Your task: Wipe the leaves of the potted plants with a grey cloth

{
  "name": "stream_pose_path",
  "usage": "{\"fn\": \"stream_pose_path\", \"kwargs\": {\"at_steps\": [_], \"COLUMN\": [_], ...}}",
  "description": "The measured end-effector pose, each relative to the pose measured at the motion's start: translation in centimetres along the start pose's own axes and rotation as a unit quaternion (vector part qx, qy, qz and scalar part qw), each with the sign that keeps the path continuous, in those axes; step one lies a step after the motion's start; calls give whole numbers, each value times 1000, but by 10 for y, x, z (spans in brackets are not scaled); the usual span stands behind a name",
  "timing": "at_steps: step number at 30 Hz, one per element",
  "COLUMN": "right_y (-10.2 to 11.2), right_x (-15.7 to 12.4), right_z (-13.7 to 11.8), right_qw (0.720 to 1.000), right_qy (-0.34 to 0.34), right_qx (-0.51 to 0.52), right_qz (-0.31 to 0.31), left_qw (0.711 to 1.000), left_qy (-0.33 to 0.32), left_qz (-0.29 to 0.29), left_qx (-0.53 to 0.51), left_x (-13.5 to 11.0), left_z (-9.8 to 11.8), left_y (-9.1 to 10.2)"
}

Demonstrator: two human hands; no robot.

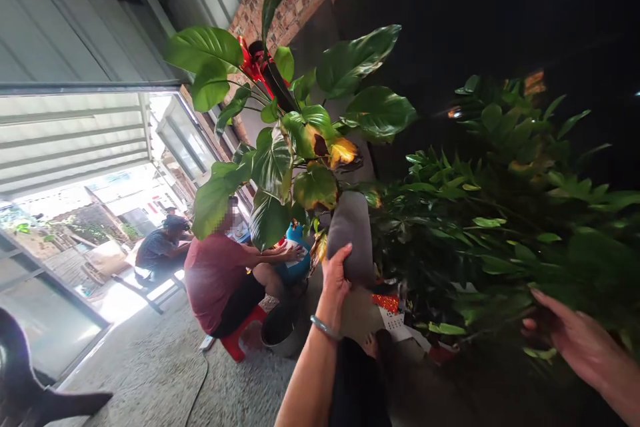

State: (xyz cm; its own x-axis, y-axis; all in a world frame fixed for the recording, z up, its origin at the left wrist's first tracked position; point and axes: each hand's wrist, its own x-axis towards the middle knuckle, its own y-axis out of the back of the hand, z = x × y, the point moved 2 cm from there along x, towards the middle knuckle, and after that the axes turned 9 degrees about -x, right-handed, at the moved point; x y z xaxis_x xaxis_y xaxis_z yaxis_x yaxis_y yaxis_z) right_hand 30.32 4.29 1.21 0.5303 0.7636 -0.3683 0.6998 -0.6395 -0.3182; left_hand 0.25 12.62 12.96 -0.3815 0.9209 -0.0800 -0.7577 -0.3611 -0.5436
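Observation:
My left hand (338,273), with a bangle at the wrist, is closed on the lower left edge of a smooth grey rounded pad (353,230). What the pad belongs to is hidden. Directly behind it stands a tall plant with broad leaves (273,163), some yellowed and browned, with a red ribbon (254,65) near its top. At the lower right, my right hand (570,333) is open, its index finger stretched toward a dense bushy plant (500,240). Whether it touches the leaves I cannot tell.
A person in a red shirt (213,280) sits on a red stool (237,337), hands on a blue object (295,260). Beside them is a dark bucket (283,330). Another person (160,247) sits near the doorway. A cable (203,380) crosses the floor; dark curved furniture (30,380) stands lower left.

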Motion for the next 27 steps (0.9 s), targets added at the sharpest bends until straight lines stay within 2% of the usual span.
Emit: {"fn": "stream_pose_path", "kwargs": {"at_steps": [2,5,7,8,10,12,14,16,18,20,21,23,24,27], "right_y": [-1,2,4,5,6,6,4,2,0,-1,-1,-1,-1,2], "right_x": [-2,-4,-5,-4,-3,-1,0,-1,-4,-7,-10,-18,-22,-38], "right_z": [-1,-4,-5,-5,-4,-2,0,0,-1,-5,-8,-15,-19,-25], "right_qw": [1000,999,999,998,997,998,998,999,999,999,999,999,999,997], "right_qy": [-24,-39,-53,-63,-71,-66,-54,-44,-41,-41,-41,-46,-52,-64], "right_qx": [18,17,9,6,4,7,15,27,36,34,30,12,-3,-52], "right_qz": [-3,3,9,10,5,-4,-8,-4,2,5,5,6,4,1], "left_qw": [998,984,974,973,982,995,1000,999,1000,995,987,969,964,936], "left_qy": [48,144,205,214,181,100,10,-24,2,73,126,211,243,346], "left_qz": [8,21,30,30,9,-24,4,31,22,-7,-16,1,8,-36], "left_qx": [48,100,90,77,44,14,-16,-14,19,69,97,125,111,56], "left_x": [-10,-41,-58,-62,-57,-39,-16,0,2,-10,-19,-42,-52,-73], "left_z": [-26,-56,-57,-52,-29,-3,16,18,1,-26,-41,-66,-75,-89], "left_y": [16,55,72,74,65,44,24,11,10,25,38,71,87,125]}}
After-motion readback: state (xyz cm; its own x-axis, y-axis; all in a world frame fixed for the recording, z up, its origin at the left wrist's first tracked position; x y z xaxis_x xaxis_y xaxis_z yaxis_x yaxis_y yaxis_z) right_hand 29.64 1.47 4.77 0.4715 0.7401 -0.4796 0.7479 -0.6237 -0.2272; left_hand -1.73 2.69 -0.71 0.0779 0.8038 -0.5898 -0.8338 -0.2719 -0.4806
